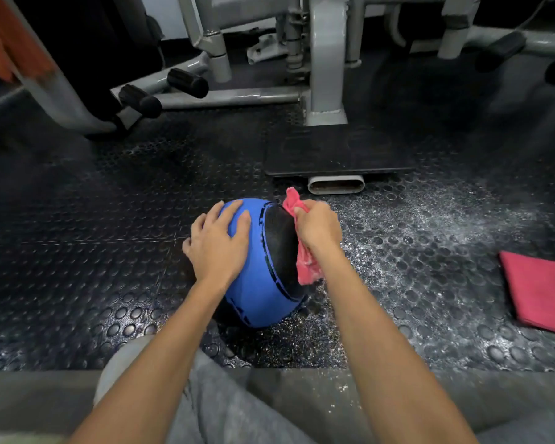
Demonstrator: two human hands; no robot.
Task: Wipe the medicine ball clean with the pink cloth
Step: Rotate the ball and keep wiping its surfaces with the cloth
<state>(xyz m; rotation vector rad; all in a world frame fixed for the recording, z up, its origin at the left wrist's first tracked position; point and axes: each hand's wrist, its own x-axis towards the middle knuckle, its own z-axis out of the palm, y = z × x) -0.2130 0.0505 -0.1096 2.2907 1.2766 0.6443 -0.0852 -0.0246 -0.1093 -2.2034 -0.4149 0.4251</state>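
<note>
While the blue and black medicine ball [263, 277] sits on the studded black rubber floor [77, 251] just ahead of the person's knees, grey gym machine frames [324, 75] with black foam rollers [188, 82] stand farther back, and a flat black footplate [337, 152] lies just beyond the ball. A second, folded red cloth [542, 290] lies on the floor well off to the right, amid a pale dusty scatter. Nothing blocks the ball itself. Left hand [217, 243] lies flat over the blue upper left side, fingers spread and straight, pressing it steady. Right hand [318, 227] has its fingers curled tight round the bunched pink cloth [305, 264], holding it against the black panel on the ball's right side, with loose cloth hanging below the wrist.
</note>
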